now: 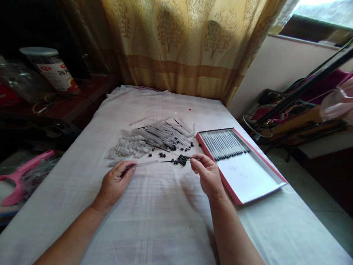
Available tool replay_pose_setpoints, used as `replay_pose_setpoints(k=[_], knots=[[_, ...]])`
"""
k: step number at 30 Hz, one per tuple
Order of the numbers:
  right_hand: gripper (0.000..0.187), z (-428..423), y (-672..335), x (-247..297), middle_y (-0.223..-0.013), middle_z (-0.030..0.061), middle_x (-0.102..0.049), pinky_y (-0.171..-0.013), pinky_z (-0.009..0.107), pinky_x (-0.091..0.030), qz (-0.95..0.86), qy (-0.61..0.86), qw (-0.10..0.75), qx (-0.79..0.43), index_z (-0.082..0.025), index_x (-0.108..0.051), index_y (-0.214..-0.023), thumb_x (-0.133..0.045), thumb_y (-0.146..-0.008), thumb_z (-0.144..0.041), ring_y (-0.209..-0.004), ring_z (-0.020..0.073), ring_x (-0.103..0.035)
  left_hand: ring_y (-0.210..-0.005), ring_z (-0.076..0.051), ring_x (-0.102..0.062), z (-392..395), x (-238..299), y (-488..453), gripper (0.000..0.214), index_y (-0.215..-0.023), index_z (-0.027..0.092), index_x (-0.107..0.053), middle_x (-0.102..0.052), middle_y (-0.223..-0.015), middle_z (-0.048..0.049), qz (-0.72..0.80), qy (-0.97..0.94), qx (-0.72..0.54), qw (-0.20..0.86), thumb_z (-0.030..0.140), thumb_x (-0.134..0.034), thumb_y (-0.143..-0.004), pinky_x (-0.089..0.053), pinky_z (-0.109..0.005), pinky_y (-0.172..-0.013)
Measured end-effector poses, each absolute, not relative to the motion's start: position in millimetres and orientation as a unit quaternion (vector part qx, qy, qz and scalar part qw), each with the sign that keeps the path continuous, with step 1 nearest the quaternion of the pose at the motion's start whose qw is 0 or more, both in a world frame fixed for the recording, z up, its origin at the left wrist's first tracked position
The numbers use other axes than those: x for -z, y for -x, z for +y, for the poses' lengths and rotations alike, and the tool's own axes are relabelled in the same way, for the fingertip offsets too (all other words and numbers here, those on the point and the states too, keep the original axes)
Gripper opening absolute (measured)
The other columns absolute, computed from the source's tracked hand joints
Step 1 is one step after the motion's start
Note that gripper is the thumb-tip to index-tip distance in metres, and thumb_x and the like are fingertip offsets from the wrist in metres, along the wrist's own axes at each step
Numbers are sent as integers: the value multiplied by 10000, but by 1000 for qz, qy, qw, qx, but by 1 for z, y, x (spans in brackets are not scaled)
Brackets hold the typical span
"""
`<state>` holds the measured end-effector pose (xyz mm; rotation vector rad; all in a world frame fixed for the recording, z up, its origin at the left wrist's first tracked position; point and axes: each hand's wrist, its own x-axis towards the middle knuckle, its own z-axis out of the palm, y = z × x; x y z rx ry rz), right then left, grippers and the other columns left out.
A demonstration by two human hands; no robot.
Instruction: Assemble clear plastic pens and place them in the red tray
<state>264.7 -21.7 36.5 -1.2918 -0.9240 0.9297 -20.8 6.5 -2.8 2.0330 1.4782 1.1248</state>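
My left hand (116, 180) is closed on a clear plastic pen tube (146, 163) that points right, low over the white cloth (154, 221). My right hand (205, 173) pinches the end of a thin black refill (168, 161), whose tip is at the tube's open end. A small heap of black caps (180, 160) lies just under the refill. Beyond it lies a pile of clear tubes and refills (162, 134), with several short clear caps (127, 147) to its left.
A flat red-rimmed box (271, 173) to the right holds a row of finished pens (224, 145). A curtain hangs behind the table. A jar (53, 70) and clutter stand on the left; a pink tool (19, 176) lies at the left edge. Cables and rods lie on the right.
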Motion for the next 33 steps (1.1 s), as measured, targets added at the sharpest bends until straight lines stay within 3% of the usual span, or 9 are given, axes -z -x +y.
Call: replay_pose_setpoints(k=[7, 15, 17, 19, 22, 24, 27, 30, 33], knots=[[165, -22, -262, -37, -560, -37, -553, -517, 245, -372, -397, 555, 601, -416, -191, -701, -747, -731, -667, -333, -515, 95, -436, -866, -192, -684, 7, 5, 21, 263, -948, 200, -694, -719, -916, -46, 515, -739, -395, 183, 402, -537, -888, -549, -279, -781], [185, -22, -242, -30, -648, 1, -641, -556, 256, -422, -441, 537, 514, -502, -189, -721, -758, -743, -670, -350, -584, 119, -529, -877, -181, -684, 0, 3, 17, 245, -1009, 211, -694, -728, -936, -44, 446, -796, -371, 171, 371, -529, -927, -533, -282, -813], [206, -23, -233, -25, -716, 19, -677, -606, 271, -457, -471, 516, 491, -520, -194, -726, -838, -719, -695, -343, -649, 141, -583, -882, -188, -684, -2, 1, 15, 258, -1042, 217, -689, -737, -946, -44, 438, -812, -350, 164, 381, -521, -934, -528, -301, -821], [328, -22, -228, -23, -804, 30, -701, -655, 281, -479, -513, 492, 472, -521, -209, -703, -1034, -681, -720, -301, -722, 156, -621, -880, -196, -685, -4, 0, 12, 273, -1050, 222, -687, -744, -945, -46, 432, -823, -330, 163, 399, -511, -938, -525, -319, -822], [480, -14, -232, -25, -875, 33, -707, -704, 290, -486, -581, 532, 452, -418, -229, -602, -1251, -579, -772, -209, -769, 158, -632, -878, -203, -688, -6, 0, 11, 299, -1034, 219, -675, -749, -926, -52, 446, -811, -330, 186, 419, -473, -942, -532, -326, -823], [375, -8, -239, -30, -913, 51, -709, -737, 309, -478, -631, 603, 398, -282, -223, -655, -1171, -530, -819, -186, -794, 172, -632, -879, -203, -694, -6, 1, 11, 302, -1045, 212, -652, -753, -915, -51, 465, -789, -342, 212, 421, -464, -936, -537, -321, -828], [208, 0, -245, -35, -972, 80, -706, -752, 323, -455, -698, 667, 236, -109, -225, -738, -973, -559, -869, -245, -878, 218, -629, -878, -201, -702, -6, 3, 13, 290, -1065, 210, -622, -759, -927, -45, 490, -759, -349, 247, 416, -478, -921, -541, -310, -828], [161, 6, -239, -35, -959, 87, -711, -734, 317, -439, -735, 667, 114, -37, -235, -758, -910, -623, -862, -309, -922, 244, -610, -883, -202, -707, -5, 5, 14, 289, -1056, 210, -625, -758, -964, -51, 508, -747, -346, 255, 416, -489, -905, -544, -305, -821], [157, 11, -232, -34, -933, 100, -715, -738, 327, -431, -749, 658, 69, -18, -213, -756, -880, -613, -875, -278, -909, 253, -604, -856, -198, -710, -5, 5, 14, 287, -1034, 207, -646, -754, -962, -50, 514, -748, -345, 238, 413, -511, -886, -551, -294, -799]])
